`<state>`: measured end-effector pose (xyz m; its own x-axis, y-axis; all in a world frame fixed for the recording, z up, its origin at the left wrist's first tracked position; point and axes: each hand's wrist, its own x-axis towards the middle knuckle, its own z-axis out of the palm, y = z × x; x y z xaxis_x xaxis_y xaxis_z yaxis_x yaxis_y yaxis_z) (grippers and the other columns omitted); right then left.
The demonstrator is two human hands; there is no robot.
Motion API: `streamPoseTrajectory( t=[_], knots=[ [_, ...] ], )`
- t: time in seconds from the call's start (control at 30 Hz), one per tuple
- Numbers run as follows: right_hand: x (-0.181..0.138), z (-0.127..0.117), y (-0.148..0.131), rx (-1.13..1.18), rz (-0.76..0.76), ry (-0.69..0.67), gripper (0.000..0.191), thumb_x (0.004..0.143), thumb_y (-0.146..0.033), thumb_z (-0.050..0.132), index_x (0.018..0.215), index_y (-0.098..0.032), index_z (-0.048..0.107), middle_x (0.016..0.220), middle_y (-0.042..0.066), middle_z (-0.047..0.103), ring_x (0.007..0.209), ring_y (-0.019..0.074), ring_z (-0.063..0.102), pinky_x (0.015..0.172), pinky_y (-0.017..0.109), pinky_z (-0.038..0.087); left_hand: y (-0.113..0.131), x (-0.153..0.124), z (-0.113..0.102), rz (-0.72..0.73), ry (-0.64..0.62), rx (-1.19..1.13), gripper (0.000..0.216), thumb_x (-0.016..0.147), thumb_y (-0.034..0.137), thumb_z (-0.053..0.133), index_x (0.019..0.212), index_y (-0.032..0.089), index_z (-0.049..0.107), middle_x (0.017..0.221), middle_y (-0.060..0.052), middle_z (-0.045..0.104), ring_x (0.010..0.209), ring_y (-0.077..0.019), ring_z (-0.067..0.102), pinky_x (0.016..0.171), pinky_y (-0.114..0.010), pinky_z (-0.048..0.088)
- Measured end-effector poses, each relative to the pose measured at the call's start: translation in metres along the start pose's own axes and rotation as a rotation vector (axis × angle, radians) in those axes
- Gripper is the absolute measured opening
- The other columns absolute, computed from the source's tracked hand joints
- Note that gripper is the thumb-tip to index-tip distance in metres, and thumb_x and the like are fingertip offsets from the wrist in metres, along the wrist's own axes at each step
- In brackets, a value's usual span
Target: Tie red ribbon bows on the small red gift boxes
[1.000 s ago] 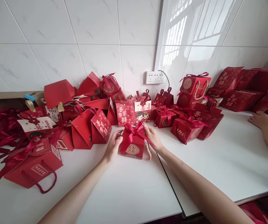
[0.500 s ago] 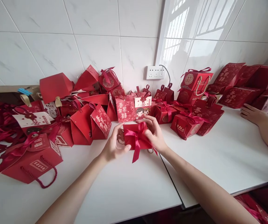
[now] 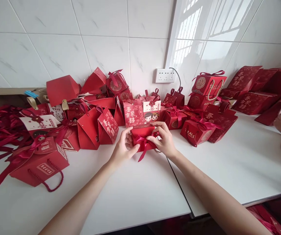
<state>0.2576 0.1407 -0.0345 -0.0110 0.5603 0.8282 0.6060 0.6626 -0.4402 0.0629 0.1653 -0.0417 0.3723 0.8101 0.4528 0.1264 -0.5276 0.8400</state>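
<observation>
Just below frame centre, the left hand (image 3: 123, 147) and right hand (image 3: 164, 141) grasp a red gift box (image 3: 142, 131) from either side, its ribbon bow (image 3: 142, 141) between the thumbs

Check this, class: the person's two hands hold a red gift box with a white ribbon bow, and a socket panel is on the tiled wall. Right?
One error: the head view shows a pinkish-red ribbon bow, not white. The left hand and right hand hold the red gift box, and the socket panel is on the tiled wall.
</observation>
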Motion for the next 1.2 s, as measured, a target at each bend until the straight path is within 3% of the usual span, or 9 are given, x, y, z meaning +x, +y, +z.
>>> streamPoseTrajectory(
  t=[0.17, 0.33, 0.47, 0.67, 0.87, 1.2],
  knots=[
    [0.001, 0.003, -0.005, 0.031, 0.09, 0.004, 0.028, 0.083, -0.038, 0.065, 0.067, -0.022, 0.048, 0.101, 0.009, 0.059, 0.093, 0.0223, 0.061, 0.065, 0.033, 0.051, 0.009, -0.006, 0.005, 0.163, 0.127, 0.142, 0.06, 0.069, 0.039, 0.07, 0.12, 0.023, 0.043, 0.09, -0.003, 0.05, 0.078, -0.0155, 0.052, 0.065, -0.027, 0.049],
    [0.001, 0.007, -0.017, 0.051, 0.175, 0.009, 0.03, 0.081, -0.04, 0.065, 0.065, -0.022, 0.048, 0.1, 0.008, 0.061, 0.089, 0.0213, 0.061, 0.058, 0.031, 0.05, 0.02, -0.009, 0.008, 0.218, 0.253, 0.325, 0.028, 0.077, 0.039, 0.064, 0.096, 0.021, 0.054, 0.086, -0.002, 0.05, 0.075, -0.0145, 0.05, 0.068, -0.028, 0.046],
    [0.001, 0.009, -0.023, 0.072, 0.216, -0.02, 0.033, 0.081, -0.044, 0.065, 0.064, -0.021, 0.048, 0.101, 0.009, 0.061, 0.091, 0.0218, 0.061, 0.059, 0.03, 0.051, 0.025, -0.007, 0.009, 0.209, 0.309, 0.322, 0.01, 0.082, 0.028, 0.057, 0.077, 0.02, 0.051, 0.076, 0.0, 0.047, 0.068, -0.0129, 0.048, 0.064, -0.025, 0.044],
    [0.004, 0.005, -0.022, 0.12, 0.26, -0.085, 0.03, 0.087, -0.047, 0.053, 0.072, -0.021, 0.051, 0.108, 0.012, 0.058, 0.105, 0.023, 0.058, 0.072, 0.033, 0.053, 0.021, -0.002, 0.004, 0.023, 0.319, 0.107, 0.012, 0.079, 0.028, 0.056, 0.072, 0.02, 0.048, 0.077, -0.001, 0.049, 0.073, -0.0144, 0.053, 0.065, -0.026, 0.047],
    [0.006, 0.002, -0.017, 0.185, 0.261, -0.142, 0.035, 0.084, -0.052, 0.055, 0.068, -0.022, 0.05, 0.111, 0.011, 0.058, 0.11, 0.023, 0.056, 0.084, 0.036, 0.051, 0.02, -0.002, 0.0, -0.092, 0.274, -0.064, 0.012, 0.075, 0.028, 0.054, 0.072, 0.02, 0.046, 0.073, 0.0, 0.049, 0.072, -0.0148, 0.053, 0.064, -0.026, 0.046],
    [0.007, 0.004, -0.022, 0.198, 0.361, -0.103, 0.042, 0.083, -0.054, 0.054, 0.059, -0.021, 0.044, 0.113, 0.013, 0.06, 0.107, 0.0262, 0.058, 0.085, 0.04, 0.048, 0.027, -0.003, 0.004, -0.042, 0.35, 0.134, 0.022, 0.082, 0.034, 0.051, 0.067, 0.02, 0.043, 0.075, -0.001, 0.045, 0.073, -0.0141, 0.052, 0.069, -0.026, 0.047]
  ],
)
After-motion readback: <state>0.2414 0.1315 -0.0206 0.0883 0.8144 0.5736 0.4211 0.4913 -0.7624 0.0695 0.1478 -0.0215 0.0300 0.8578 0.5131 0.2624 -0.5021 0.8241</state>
